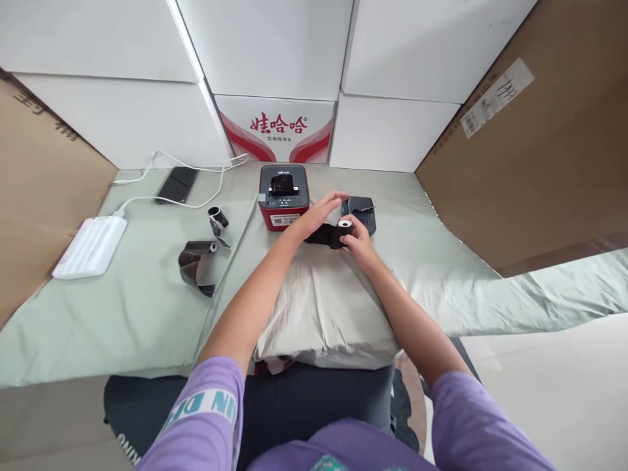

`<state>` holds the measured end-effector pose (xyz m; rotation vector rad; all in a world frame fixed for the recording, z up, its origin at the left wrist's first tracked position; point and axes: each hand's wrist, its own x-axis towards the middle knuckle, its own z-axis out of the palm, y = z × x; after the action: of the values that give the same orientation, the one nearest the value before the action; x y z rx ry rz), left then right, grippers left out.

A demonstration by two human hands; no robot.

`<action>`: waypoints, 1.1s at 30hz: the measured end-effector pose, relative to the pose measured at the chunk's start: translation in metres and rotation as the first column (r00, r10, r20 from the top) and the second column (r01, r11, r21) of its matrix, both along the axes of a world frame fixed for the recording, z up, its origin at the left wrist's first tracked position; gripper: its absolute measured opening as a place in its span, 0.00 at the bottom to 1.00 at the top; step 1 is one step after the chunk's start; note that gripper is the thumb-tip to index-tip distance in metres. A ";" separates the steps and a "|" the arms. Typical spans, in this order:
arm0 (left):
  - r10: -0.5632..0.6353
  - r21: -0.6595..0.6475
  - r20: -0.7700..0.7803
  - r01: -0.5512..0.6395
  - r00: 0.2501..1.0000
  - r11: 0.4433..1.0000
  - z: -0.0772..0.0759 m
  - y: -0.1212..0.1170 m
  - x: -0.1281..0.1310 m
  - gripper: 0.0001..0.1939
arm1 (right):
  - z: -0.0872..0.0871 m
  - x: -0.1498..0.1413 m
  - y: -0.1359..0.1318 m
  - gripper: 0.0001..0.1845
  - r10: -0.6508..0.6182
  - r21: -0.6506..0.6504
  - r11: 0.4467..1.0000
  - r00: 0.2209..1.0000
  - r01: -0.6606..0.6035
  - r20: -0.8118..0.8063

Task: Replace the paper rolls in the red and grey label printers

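My right hand (359, 243) is wrapped round a small black roll (345, 226) with a white end and a dark hole in its core. A loose black strip (321, 234) runs leftward from the roll, below my left hand. My left hand (321, 212) has its fingers stretched out to the right, near the dark device; its thumb is hidden. That dark grey device (369, 212), partly covered by my hands, lies just behind the roll. Left of it stands a red and black printer (283, 196) with a black strip sticking out of its top slot.
At left lie a curled dark strip with a roll (196, 265), a small dark tube (217, 217), a phone (177, 184) and a white power bank (91, 247) with a cable. White boxes (275, 131) line the back; cardboard (530, 150) stands at both sides. Greenish cloth covers the table.
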<state>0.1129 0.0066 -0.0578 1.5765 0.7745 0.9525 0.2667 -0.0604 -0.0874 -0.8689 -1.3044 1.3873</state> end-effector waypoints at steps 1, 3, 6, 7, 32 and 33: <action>-0.032 -0.036 0.007 0.032 0.999 0.999 -0.010 0.003 0.000 0.20 | 0.002 0.001 -0.002 0.18 0.071 -0.002 0.997 0.997 -0.071 0.012; -0.061 -0.070 0.017 0.062 0.998 0.996 -0.028 0.008 0.003 0.24 | 0.007 0.002 -0.007 0.18 0.263 -0.037 0.964 0.965 -0.262 0.027; -0.009 -0.031 0.013 0.009 1.000 0.999 -0.047 0.011 0.007 0.29 | 0.013 0.004 -0.012 0.19 0.451 -0.122 0.885 0.892 -0.450 -0.013; 0.019 -0.005 0.009 -0.018 1.000 1.000 -0.051 0.011 0.008 0.30 | 0.015 0.005 -0.012 0.20 0.467 -0.143 0.873 0.883 -0.467 -0.033; 0.385 0.554 -0.753 0.199 0.534 0.808 -0.042 -0.005 0.015 0.28 | 0.024 0.053 0.011 0.14 0.010 0.072 0.997 0.945 -0.035 0.327; 0.407 0.572 -0.758 0.220 0.509 0.790 -0.040 -0.006 0.017 0.27 | 0.024 0.054 0.012 0.14 0.012 0.062 0.998 0.949 -0.034 0.315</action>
<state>0.1300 0.0009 -0.0981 2.7139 1.3480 0.4058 0.3204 -0.0484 -0.0633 -1.0637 -1.5970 1.2493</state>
